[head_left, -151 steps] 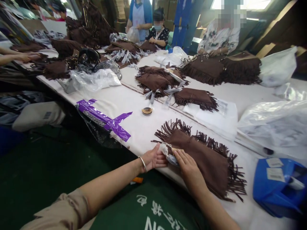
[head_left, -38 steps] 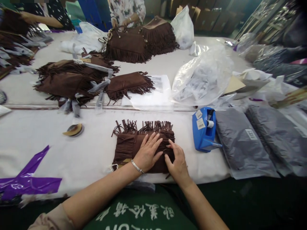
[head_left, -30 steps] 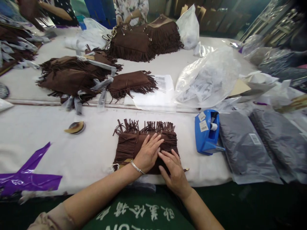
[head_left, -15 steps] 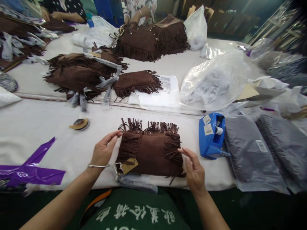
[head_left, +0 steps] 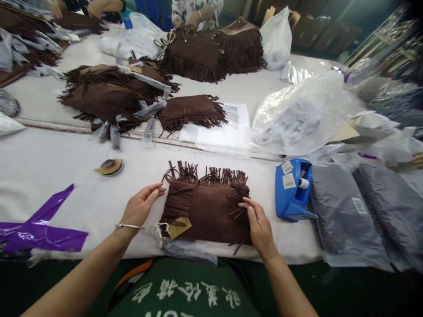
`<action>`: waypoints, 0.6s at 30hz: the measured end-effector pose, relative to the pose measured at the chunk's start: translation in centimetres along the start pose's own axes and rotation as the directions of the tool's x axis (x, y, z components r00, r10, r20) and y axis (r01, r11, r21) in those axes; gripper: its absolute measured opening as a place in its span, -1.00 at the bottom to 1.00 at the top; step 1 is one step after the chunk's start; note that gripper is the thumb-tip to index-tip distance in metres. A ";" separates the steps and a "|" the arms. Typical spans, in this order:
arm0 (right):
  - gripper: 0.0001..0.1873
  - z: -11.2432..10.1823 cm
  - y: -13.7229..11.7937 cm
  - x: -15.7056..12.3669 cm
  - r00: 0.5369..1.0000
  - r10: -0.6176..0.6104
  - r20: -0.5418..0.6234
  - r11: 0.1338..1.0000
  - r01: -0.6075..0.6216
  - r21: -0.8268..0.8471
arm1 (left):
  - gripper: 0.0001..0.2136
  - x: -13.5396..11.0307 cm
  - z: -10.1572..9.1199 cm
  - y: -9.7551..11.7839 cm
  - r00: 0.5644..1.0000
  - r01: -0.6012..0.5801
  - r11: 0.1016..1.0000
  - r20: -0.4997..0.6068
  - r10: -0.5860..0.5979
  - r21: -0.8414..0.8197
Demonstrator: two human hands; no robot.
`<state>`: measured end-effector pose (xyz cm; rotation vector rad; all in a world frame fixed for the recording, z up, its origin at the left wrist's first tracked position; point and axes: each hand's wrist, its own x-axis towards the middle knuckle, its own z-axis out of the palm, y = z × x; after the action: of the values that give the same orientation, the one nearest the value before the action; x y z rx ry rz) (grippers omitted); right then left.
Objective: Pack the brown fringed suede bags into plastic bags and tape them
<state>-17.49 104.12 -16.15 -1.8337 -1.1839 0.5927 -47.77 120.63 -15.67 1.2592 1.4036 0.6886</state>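
Note:
A brown suede fringed bag (head_left: 211, 213) lies flat on the white table before me. Fringe strands stick out beyond its far edge, and others fall over its two sides. Near its lower left corner rests a tan card tag (head_left: 179, 227) on a white string, with a plastic-wrapped strap (head_left: 194, 252) along the near edge. At the upper left corner, my left hand (head_left: 140, 207) has thumb and fingers pinched together at a thin fringe strand. My right hand (head_left: 259, 224) rests at the right edge, fingers stretched over the side fringe and thumb apart.
A blue tape dispenser (head_left: 292, 189) and grey plastic-wrapped packages (head_left: 346, 215) stand to the right. Left are a brush (head_left: 109, 167) and purple tape (head_left: 49, 220). More fringed bags (head_left: 102, 99) and a clear plastic bag (head_left: 297, 114) lie farther back. Co-workers' hands (head_left: 201, 17) show across the table.
My left hand has drawn slightly left and down from the bag's upper corner. My right hand has moved left and up onto the side fringe. The bag stays nearly in place.

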 end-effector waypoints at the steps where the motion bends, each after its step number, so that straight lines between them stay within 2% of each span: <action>1: -0.64 0.0 -0.2 -0.3 1.000 0.020 0.011 0.995 -0.021 0.097 | -0.49 -0.1 0.0 -0.1 1.000 0.000 1.000 -0.008 -0.001 -0.009; 3: -0.63 -0.4 -0.4 -0.9 0.999 0.027 -0.026 0.972 -0.020 0.234 | -0.49 -0.2 0.0 -0.1 1.000 0.009 0.999 -0.014 -0.010 -0.041; 5: -0.64 -1.0 -0.1 -1.1 0.984 0.065 -0.164 0.944 -0.008 0.330 | -0.49 -0.3 -0.3 -0.2 1.000 0.020 0.996 0.004 -0.019 -0.087; 7: -0.66 -1.9 0.7 -0.9 0.939 0.201 -0.279 0.882 -0.049 0.469 | -0.49 -0.4 -0.7 -0.2 0.997 0.051 0.986 0.058 -0.042 -0.156; 8: -0.67 -2.3 1.3 -0.6 0.916 0.291 -0.276 0.825 -0.094 0.557 | -0.49 -0.4 -1.0 -0.2 0.992 0.088 0.976 0.103 -0.069 -0.199; 10: -0.65 -3.2 2.3 0.1 0.886 0.448 -0.120 0.672 -0.246 0.699 | -0.50 -0.2 -1.7 -0.1 0.961 0.220 0.934 0.225 -0.158 -0.283; 11: -0.63 -3.7 2.7 0.5 0.867 0.498 0.008 0.590 -0.345 0.730 | -0.50 -0.1 -2.0 -0.1 0.935 0.296 0.903 0.289 -0.207 -0.312; 13: -0.58 -4.4 3.3 1.7 0.800 0.542 0.256 0.452 -0.534 0.715 | -0.54 0.4 -2.6 0.1 0.874 0.426 0.839 0.394 -0.285 -0.339; 15: -0.55 -4.8 3.6 3.3 0.721 0.551 0.420 0.371 -0.663 0.650 | -0.58 1.4 -2.9 0.5 0.821 0.511 0.792 0.462 -0.335 -0.334; 18: -0.54 -4.3 3.4 6.6 0.601 0.498 0.625 0.306 -0.796 0.522 | -0.63 3.7 -2.8 1.2 0.729 0.603 0.749 0.572 -0.377 -0.275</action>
<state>-9.65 107.67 -16.40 -1.3529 -0.1169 1.6977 -49.55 125.03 -15.01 0.5651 1.0098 0.2494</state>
